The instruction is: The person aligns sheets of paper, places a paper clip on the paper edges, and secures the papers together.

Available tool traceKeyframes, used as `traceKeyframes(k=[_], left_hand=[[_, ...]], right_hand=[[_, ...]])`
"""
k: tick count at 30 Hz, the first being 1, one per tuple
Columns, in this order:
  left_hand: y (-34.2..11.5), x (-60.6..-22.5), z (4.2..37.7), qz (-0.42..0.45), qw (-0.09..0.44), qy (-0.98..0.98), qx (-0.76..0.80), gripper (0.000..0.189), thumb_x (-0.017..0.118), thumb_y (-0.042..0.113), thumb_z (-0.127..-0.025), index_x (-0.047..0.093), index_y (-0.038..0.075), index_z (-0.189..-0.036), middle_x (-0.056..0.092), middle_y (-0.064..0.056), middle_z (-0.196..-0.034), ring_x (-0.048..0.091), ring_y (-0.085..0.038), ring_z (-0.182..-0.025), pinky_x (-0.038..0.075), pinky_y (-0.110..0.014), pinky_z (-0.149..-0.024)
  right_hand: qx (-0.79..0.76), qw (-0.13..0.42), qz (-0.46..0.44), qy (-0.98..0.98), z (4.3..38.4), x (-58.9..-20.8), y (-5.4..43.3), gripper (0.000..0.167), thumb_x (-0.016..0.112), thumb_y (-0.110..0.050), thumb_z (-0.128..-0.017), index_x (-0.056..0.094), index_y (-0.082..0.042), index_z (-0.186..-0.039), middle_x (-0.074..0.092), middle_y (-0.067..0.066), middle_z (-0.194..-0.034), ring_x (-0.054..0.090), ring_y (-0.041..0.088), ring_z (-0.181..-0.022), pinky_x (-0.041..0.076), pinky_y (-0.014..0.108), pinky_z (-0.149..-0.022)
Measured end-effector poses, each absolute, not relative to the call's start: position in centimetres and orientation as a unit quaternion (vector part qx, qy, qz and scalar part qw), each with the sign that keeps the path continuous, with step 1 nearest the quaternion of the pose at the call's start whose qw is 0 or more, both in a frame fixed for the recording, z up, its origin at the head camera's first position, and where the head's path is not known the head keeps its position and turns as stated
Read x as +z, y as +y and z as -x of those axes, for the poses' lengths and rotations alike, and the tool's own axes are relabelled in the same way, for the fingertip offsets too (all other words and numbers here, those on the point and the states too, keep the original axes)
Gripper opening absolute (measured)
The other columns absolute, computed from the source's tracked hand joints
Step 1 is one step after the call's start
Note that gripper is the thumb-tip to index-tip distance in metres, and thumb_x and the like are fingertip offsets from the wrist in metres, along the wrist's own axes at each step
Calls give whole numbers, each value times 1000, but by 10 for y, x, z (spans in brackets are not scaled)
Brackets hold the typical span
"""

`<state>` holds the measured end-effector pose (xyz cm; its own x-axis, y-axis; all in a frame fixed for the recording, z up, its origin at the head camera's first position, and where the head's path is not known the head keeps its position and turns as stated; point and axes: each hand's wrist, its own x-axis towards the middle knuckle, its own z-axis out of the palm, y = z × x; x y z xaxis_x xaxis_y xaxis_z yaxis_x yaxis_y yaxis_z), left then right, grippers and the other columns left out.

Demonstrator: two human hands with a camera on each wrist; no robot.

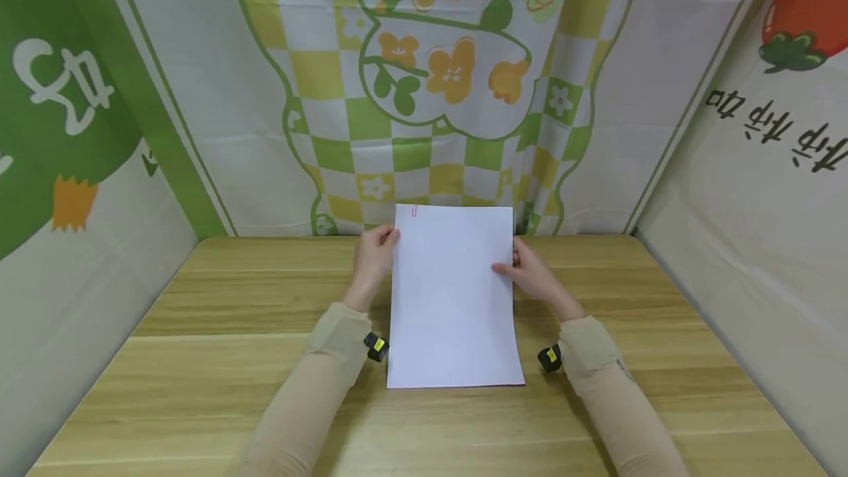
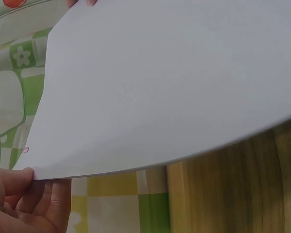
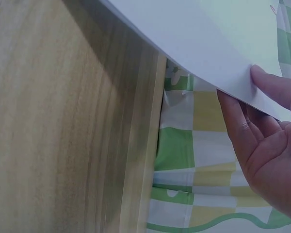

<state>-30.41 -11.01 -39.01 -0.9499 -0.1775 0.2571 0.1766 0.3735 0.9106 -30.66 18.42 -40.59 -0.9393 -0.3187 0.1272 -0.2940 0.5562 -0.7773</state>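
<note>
A white stack of paper (image 1: 453, 308) is held up between both hands, its far end raised above the table's back edge. A pink paper clip (image 1: 414, 210) sits on its top edge near the left corner. My left hand (image 1: 375, 255) pinches the left edge close to that corner, thumb on top and fingers beneath, as the left wrist view shows. On the right edge, my right hand (image 1: 533, 271) grips with its thumb (image 3: 269, 82) on the upper face and the fingers underneath. The sheets bow slightly in both wrist views.
The wooden table (image 1: 232, 359) spreads around and below the paper. Behind it hangs a green and yellow checked curtain (image 1: 371, 116). Printed cloth walls (image 1: 762, 241) close in both sides. Each sleeve carries a small black wrist camera (image 1: 377, 347).
</note>
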Motion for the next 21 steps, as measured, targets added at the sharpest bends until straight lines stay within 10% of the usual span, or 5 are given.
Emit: traceKeyframes(k=[9, 21], left_hand=[[-109, -396, 309, -7, 141, -818, -558, 26, 54, 14, -96, 65, -3, -112, 66, -20, -108, 59, -25, -93, 49, -35, -78], [-108, -405, 318, -29, 122, -825, -551, 27, 53, 14, -97, 65, -3, -114, 65, -19, -114, 59, -28, -100, 49, -38, -85]], right_hand=[[-449, 37, 169, 877, 312, -410, 185, 50, 62, -16, -92, 37, 4, -131, 63, 27, -104, 59, 20, -76, 52, 50, -67], [-432, 48, 157, 887, 317, -413, 183, 48, 61, -14, -92, 38, 7, -129, 61, 29, -107, 58, 21, -75, 52, 51, -69]])
